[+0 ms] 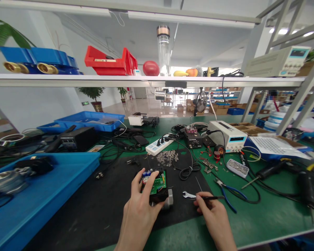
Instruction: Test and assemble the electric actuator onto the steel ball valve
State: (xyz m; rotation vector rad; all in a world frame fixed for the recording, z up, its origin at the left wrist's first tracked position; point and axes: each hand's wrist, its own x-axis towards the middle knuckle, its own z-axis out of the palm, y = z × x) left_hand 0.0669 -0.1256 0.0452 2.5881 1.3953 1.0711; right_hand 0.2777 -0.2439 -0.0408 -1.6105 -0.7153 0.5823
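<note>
My left hand (140, 205) is wrapped over a small device with a green circuit board (159, 184), its thumb low on the right side and its fingers across the top. Blue capacitors show by the fingertips, and a silver metal fitting (169, 199) sticks out at the device's lower right. In my right hand (211, 212), thumb and fingers pinch a slim black tool (213, 197) that looks like tweezers, held nearly level. Just left of those fingers lies an open-end wrench (188, 195) on the black mat (104, 209). A thin metal rod (199, 183) lies behind it.
Blue-handled pliers (226, 195) rest right of my right hand. Behind the device are scattered metal nuts (167, 158), a coiled cable (189, 171) and a white power strip (159, 144). A blue tray (75, 164) stands left; an electric screwdriver (272, 169) lies right. A shelf (146, 79) spans overhead.
</note>
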